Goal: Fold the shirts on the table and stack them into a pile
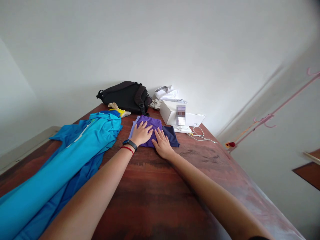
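Both hands lie flat on a folded purple cloth [151, 122] near the far end of the dark red-brown wooden table [150, 186]. My left hand [141, 133], with a black wristband and a red string at the wrist, presses on the cloth's left part with its fingers spread. My right hand [162, 144] rests on its near right corner, also flat and holding nothing. A navy cloth [171, 136] sticks out from under the purple one on the right, and a pale lavender layer [132, 130] shows on the left. A bright blue garment [85, 146] lies along the table to the left of my left hand.
A black backpack [125, 96] and a yellow-and-beige item [118, 110] lie beyond the cloths. To their right are a white box [168, 111], a blurred object [180, 115], a white cable [200, 135] and white fabric [166, 95]. Walls rise behind the table.
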The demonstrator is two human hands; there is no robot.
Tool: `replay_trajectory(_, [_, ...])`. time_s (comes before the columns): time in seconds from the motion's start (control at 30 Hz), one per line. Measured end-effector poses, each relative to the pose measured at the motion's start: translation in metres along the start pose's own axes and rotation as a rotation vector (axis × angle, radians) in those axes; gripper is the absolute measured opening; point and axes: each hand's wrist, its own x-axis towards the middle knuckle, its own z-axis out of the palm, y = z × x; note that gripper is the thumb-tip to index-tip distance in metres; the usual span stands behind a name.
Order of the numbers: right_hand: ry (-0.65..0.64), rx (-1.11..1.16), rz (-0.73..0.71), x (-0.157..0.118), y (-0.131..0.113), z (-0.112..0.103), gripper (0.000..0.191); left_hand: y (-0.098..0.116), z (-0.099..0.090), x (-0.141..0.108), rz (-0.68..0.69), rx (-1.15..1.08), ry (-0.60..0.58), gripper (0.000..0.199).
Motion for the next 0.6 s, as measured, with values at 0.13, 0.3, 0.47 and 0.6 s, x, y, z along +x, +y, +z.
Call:
replay_trajectory(0.13, [-0.051,-0.062,-0.068,-0.039,-0.01,-0.004,0.078,0.001,0.001,-0.001,-0.033,0.04,-0.004,0.048])
replay_trajectory(0.3, [-0.112,-0.001,-0.112,-0.089,-0.015,-0.019,0.077,-0.003,0.002,0.001,-0.022,0.107,-0.053,0.054])
replay_trajectory(0.47, [-0.147,0.076,-0.174,-0.118,-0.015,-0.032,0.069,-0.007,0.005,0.003,-0.025,0.171,-0.067,0.056])
replay_trajectory(0.6, [-0.118,0.202,-0.16,-0.118,-0.018,-0.035,0.063,-0.01,0.005,0.005,-0.032,0.205,-0.079,0.056])
